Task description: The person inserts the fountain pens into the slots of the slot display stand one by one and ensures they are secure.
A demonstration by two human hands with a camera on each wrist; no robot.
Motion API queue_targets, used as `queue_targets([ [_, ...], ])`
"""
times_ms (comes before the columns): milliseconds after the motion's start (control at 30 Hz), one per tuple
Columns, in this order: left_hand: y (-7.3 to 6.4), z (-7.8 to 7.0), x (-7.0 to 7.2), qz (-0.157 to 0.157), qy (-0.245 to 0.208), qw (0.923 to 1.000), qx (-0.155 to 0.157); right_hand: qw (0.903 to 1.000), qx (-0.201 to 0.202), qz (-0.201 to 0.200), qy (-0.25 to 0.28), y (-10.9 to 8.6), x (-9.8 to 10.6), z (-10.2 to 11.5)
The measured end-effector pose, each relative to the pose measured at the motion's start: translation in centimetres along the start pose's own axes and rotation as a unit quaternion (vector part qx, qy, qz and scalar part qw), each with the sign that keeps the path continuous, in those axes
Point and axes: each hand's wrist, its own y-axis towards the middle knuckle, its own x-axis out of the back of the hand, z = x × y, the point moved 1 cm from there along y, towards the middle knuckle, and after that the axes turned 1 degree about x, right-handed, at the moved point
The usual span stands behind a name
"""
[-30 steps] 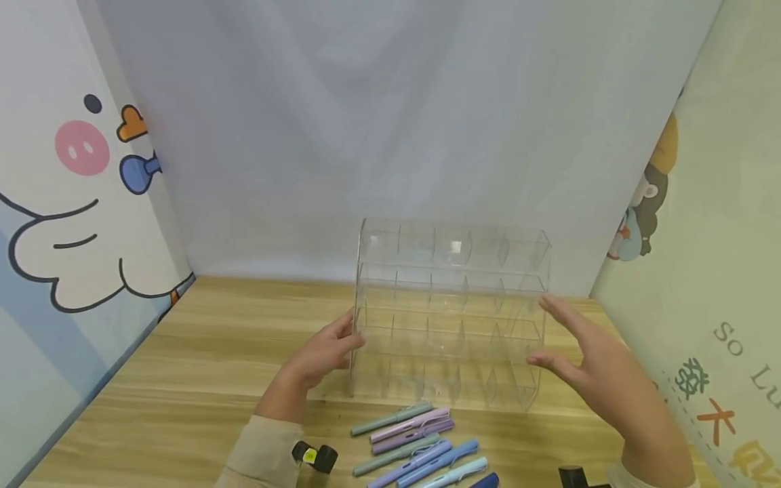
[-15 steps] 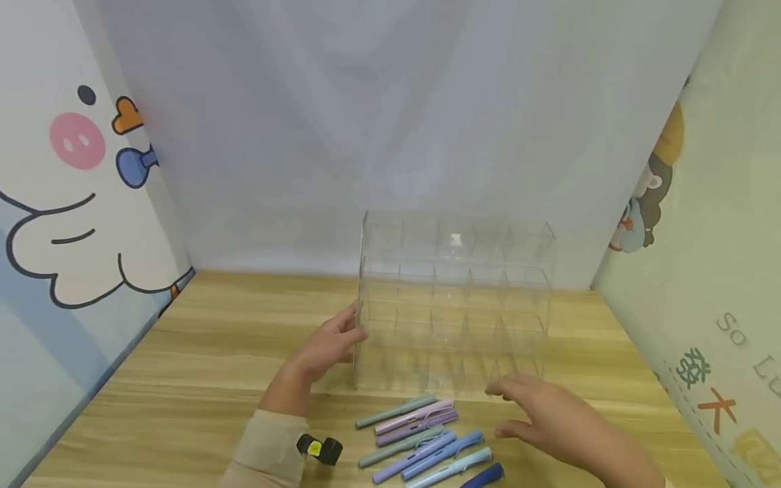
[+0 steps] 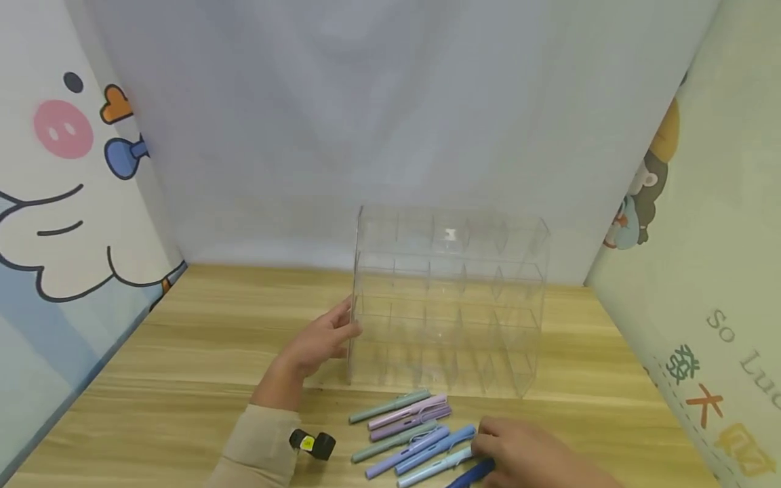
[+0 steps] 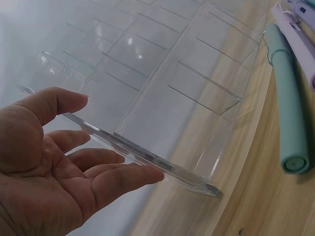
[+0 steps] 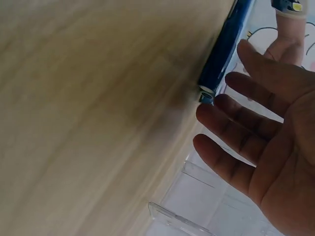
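One dark blue pen (image 3: 471, 473) lies on the table (image 3: 207, 339), just left of the nearer right hand (image 3: 526, 455), long axis slanting toward it; grip loosely spread, holding nothing. The left hand (image 3: 318, 346), fingers extended, touches the clear rack (image 3: 444, 305).

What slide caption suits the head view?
Left grip at a clear compartmented rack, right grip at the dark-blue pen beside seven lighter pens.

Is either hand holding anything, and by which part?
The left hand touches the left side edge of the clear rack; whether it grips cannot be told. The right hand, open near the dark blue pen, holds nothing.
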Motion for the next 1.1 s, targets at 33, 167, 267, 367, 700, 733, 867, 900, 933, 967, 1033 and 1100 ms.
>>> queue_targets([
  [33,0.0,0.0,0.0,0.001,-0.001,1.0000,-0.001,1.0000,0.000,0.000,-0.006,0.1,-0.2,-0.1],
  [167,0.0,0.3,0.0,0.003,-0.006,0.9999,-0.009,0.9984,0.019,-0.011,-0.053,0.3,-0.8,-0.2],
  [267,0.1,0.6,-0.1,0.001,-0.009,0.9999,-0.009,0.9954,0.039,-0.024,-0.084,0.4,-1.1,-0.1],
  [367,0.1,0.7,0.0,-0.002,-0.007,0.9999,-0.009,0.9952,0.038,-0.026,-0.086,0.5,-1.3,-0.1],
  [700,0.0,0.5,0.1,-0.001,-0.002,0.9999,-0.012,0.9889,0.048,-0.047,-0.132,0.4,-1.7,-0.2],
  [733,0.0,0.5,0.1,-0.001,-0.002,0.9999,-0.013,0.9871,0.052,-0.051,-0.142,0.4,-1.7,-0.2],
  [867,0.0,0.4,0.2,0.003,-0.003,0.9999,-0.015,0.9854,0.058,-0.057,-0.150,0.4,-1.6,-0.1],
  [900,0.0,0.4,0.2,0.004,-0.003,0.9999,-0.015,0.9861,0.054,-0.052,-0.148,0.4,-1.6,-0.1],
  [933,0.0,0.5,0.2,0.005,-0.003,0.9999,-0.015,0.9882,0.046,-0.043,-0.140,0.4,-1.5,-0.1],
  [967,0.0,0.5,0.2,0.007,-0.002,0.9999,-0.016,0.9899,0.038,-0.034,-0.133,0.4,-1.4,0.0],
  [1033,0.1,0.5,0.2,0.007,-0.002,0.9998,-0.017,0.9930,0.016,-0.013,-0.117,0.3,-1.2,0.0],
  [1100,0.1,0.5,0.2,0.007,-0.001,0.9998,-0.018,0.9935,0.007,-0.002,-0.114,0.2,-1.0,0.1],
])
